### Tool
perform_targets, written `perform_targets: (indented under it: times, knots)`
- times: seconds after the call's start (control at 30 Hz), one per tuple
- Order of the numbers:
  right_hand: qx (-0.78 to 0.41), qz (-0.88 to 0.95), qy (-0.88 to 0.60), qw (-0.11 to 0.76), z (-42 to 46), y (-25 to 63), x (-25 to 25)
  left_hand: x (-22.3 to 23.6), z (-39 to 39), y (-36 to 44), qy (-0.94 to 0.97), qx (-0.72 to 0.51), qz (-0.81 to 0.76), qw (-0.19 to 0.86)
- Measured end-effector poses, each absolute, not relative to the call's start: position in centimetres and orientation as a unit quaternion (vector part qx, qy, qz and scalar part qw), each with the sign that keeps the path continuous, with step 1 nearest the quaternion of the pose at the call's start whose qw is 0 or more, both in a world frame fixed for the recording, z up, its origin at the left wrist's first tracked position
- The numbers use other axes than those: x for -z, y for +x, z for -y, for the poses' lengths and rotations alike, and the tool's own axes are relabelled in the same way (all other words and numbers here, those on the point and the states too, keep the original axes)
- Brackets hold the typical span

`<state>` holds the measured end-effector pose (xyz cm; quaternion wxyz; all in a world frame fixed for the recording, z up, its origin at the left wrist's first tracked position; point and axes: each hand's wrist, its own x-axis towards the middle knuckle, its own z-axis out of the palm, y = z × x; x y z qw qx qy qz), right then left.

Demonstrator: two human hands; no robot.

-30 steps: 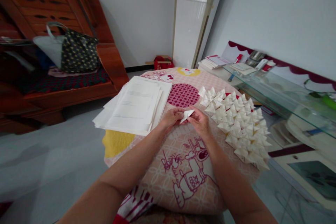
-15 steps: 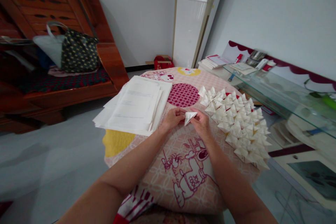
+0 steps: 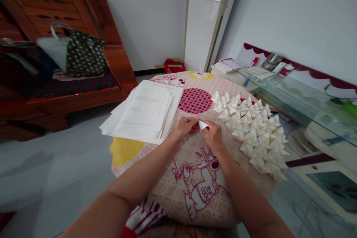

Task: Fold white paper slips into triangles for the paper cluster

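Note:
A small folded piece of white paper (image 3: pixel 203 125) is pinched between my two hands, over the middle of the cloth-covered table. My left hand (image 3: pixel 186 126) is closed at its left side, with the fingertips on the paper. On the other side my right hand (image 3: pixel 213 133) grips the paper's right corner between thumb and fingers. To the right lie many folded paper pieces (image 3: pixel 251 126) with pointed tips, set close together in rows. A stack of loose paper sheets (image 3: pixel 142 109), some with printed lines, rests on the left of the table.
The round table wears a pink patterned tablecloth (image 3: pixel 192 184). Beside it on the right stands a glass shelf (image 3: pixel 295 100) with papers and metal bowls (image 3: pixel 272 59). A wooden bench (image 3: pixel 119 67) on the left carries a dotted bag (image 3: pixel 85 52). Behind stands a white upright air conditioner (image 3: pixel 201 26).
The folded paper has turned between my fingers and less of it shows. My hands have drawn slightly closer together around it. The sheets and the rows of folded pieces stay put.

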<state>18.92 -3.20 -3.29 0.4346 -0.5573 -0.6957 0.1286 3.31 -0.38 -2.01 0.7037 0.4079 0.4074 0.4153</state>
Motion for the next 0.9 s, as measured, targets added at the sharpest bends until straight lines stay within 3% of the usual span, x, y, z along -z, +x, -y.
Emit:
perform_targets:
  times: [0.27, 0.53, 0.9]
  knots:
    - [-0.069, 0.735, -0.539, 0.406, 3.5, 18.8, 3.2, 1.8, 0.5, 3.5, 0.377, -0.404, -0.400, 0.731]
    - [-0.170, 0.672, -0.530, 0.489, 3.3, 18.6, 2.9, 1.7, 0.1, 2.8, 0.373, -0.402, -0.416, 0.725]
    - [-0.249, 0.622, -0.555, 0.493, 3.3, 19.0, 2.1, 1.7, 0.0, 2.5, 0.411, -0.394, -0.433, 0.699]
